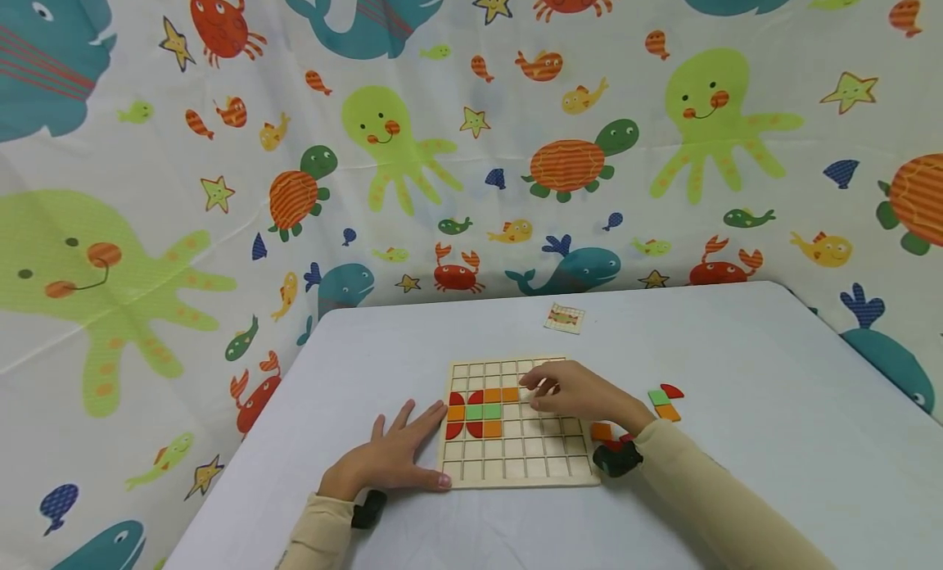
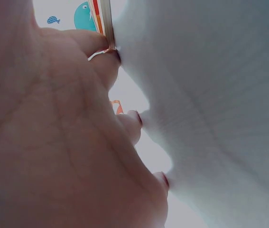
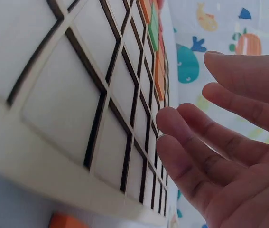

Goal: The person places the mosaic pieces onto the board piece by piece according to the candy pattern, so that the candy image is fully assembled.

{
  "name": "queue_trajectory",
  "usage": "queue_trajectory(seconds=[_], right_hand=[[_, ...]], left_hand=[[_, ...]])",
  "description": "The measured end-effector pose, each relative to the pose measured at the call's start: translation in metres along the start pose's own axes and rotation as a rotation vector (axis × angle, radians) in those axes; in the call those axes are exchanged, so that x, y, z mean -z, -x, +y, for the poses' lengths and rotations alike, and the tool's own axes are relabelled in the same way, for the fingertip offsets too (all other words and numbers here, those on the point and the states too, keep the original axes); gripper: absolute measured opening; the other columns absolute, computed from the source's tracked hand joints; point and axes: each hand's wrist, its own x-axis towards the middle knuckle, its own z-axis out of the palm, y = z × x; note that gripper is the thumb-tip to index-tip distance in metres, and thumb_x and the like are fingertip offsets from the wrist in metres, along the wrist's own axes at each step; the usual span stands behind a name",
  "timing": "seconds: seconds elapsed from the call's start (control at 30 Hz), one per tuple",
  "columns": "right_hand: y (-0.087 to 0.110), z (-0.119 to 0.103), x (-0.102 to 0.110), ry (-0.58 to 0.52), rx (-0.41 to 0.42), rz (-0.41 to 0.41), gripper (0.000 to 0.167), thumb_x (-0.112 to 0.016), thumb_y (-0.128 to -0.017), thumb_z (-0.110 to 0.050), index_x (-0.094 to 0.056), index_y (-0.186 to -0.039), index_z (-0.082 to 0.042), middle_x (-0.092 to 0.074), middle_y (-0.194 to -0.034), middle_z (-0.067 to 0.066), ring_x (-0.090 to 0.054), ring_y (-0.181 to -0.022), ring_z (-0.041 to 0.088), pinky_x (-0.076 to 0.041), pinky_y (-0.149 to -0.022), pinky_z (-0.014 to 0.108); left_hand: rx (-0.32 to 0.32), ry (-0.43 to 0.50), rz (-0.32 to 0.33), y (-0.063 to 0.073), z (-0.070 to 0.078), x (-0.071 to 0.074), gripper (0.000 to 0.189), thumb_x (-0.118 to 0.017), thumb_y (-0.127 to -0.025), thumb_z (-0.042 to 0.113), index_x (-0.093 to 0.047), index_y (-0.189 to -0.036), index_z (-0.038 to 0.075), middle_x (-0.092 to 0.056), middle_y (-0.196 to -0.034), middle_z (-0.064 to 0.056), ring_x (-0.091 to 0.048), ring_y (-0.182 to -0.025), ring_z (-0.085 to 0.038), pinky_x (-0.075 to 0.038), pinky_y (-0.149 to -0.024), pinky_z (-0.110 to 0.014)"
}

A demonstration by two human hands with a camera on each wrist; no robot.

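Note:
A square wooden grid board [image 1: 523, 470] lies on the table. In its left part sit flat tiles: red quarter-circles [image 1: 453, 430], orange squares [image 1: 510, 395] and green squares [image 1: 482, 411]. My left hand [image 1: 394, 459] rests beside the board with fingers spread, thumb and a fingertip touching its left edge. The left wrist view shows the palm and the board's edge [image 2: 108, 23]. Over the board's upper right hovers my right hand [image 1: 570, 390], fingers loosely bent. In the right wrist view no tile shows between its fingers [image 3: 177, 156].
Right of the board lie loose tiles: a green square [image 1: 659, 398], a red quarter-circle [image 1: 672, 391] and an orange square [image 1: 668, 413]. Closer in, another orange tile [image 1: 602, 432] and red pieces are partly hidden by the right wrist. A fish picture card [image 1: 564, 318] lies behind the board.

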Motion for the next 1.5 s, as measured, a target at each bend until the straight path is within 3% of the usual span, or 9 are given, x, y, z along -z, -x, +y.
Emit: queue_trajectory(seconds=[0.67, 1.07, 1.23, 1.5], right_hand=[[0.037, 0.014, 0.028, -0.021, -0.117, 0.053, 0.037, -0.076, -0.102, -0.016, -0.069, -0.135, 0.001, -0.071, -0.127, 0.012, -0.068, -0.109, 0.026, -0.060, -0.093, 0.040], [0.061, 0.028, 0.058, 0.003, -0.177, 0.037, 0.037, -0.076, -0.101, -0.015, -0.070, -0.134, 0.001, -0.071, -0.129, 0.014, -0.067, -0.111, 0.029, -0.060, -0.092, 0.041], [0.071, 0.033, 0.072, 0.017, -0.216, 0.055, 0.040, -0.075, -0.101, -0.015, -0.068, -0.136, 0.004, -0.071, -0.129, 0.018, -0.067, -0.113, 0.033, -0.061, -0.093, 0.047], [0.084, 0.042, 0.092, 0.081, -0.302, 0.079, 0.040, -0.077, -0.100, -0.015, -0.069, -0.134, 0.003, -0.070, -0.125, 0.019, -0.063, -0.114, 0.037, -0.062, -0.088, 0.046]], left_hand=[[0.008, -0.003, 0.002, 0.001, 0.001, 0.000, 0.116, -0.088, -0.080, 0.059, -0.029, -0.171, 0.019, -0.025, -0.177, -0.004, -0.001, -0.163, -0.043, 0.006, -0.122, -0.074], [0.012, 0.003, -0.002, 0.001, 0.002, 0.000, 0.116, -0.089, -0.079, 0.058, -0.029, -0.171, 0.019, -0.025, -0.177, -0.005, -0.001, -0.163, -0.043, 0.006, -0.122, -0.074], [0.015, 0.000, -0.005, 0.000, 0.002, -0.001, 0.116, -0.089, -0.079, 0.059, -0.029, -0.171, 0.019, -0.025, -0.177, -0.005, -0.001, -0.163, -0.043, 0.006, -0.122, -0.074], [0.006, -0.009, 0.001, 0.000, 0.002, 0.000, 0.116, -0.089, -0.080, 0.058, -0.029, -0.171, 0.018, -0.024, -0.177, -0.005, -0.001, -0.163, -0.043, 0.006, -0.122, -0.075]])
